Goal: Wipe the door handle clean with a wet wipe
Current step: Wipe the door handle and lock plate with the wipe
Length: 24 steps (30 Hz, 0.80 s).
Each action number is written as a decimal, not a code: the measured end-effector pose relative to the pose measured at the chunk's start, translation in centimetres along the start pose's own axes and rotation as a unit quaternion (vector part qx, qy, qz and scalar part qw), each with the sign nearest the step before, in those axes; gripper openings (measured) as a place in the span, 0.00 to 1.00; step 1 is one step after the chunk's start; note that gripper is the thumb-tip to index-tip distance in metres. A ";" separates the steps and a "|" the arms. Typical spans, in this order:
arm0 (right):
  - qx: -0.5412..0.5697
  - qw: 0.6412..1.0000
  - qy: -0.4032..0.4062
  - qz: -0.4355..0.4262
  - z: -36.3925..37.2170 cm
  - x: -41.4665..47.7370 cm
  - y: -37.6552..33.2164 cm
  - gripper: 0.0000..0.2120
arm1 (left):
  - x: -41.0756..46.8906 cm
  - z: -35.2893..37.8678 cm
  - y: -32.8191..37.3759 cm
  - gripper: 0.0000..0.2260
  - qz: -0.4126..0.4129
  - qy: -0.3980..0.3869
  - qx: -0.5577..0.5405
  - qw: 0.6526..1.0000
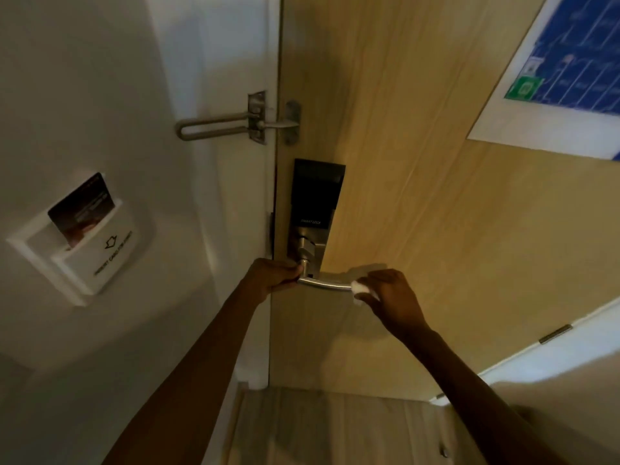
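Note:
A silver lever door handle juts from a black smart lock plate on a light wooden door. My left hand is closed around the handle's pivot end, beside the door edge. My right hand pinches a small crumpled white wet wipe, which touches the free tip of the lever. Part of the wipe is hidden inside my fingers.
A metal swing bar guard bridges the white frame and the door above the lock. A key card holder with a card sits on the white wall at the left. A blue evacuation plan hangs at the upper right. A hinge shows lower right.

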State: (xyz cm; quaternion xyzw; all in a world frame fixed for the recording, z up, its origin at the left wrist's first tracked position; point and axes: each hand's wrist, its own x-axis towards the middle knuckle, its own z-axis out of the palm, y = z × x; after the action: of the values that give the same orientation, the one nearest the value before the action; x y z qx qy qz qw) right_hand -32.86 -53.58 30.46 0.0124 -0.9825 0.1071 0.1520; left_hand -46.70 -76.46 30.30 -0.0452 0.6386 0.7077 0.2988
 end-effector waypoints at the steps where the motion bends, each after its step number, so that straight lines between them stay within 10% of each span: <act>1: 0.002 1.000 -0.003 0.007 0.5 -0.1 0.0 0.15 | 0.0 0.0 0.0 0.07 -0.001 0.000 -0.004 1.000; 24: 0.049 0.996 -0.067 0.043 -1.5 1.9 -1.9 0.02 | -0.4 -0.7 -0.4 0.05 0.029 -0.032 -0.009 0.999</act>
State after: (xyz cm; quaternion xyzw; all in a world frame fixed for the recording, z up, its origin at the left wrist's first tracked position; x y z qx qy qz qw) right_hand -34.08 -55.15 32.77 -0.0153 -0.9836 0.1609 0.0804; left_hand -46.39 -77.25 29.98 -0.0066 0.6233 0.7231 0.2976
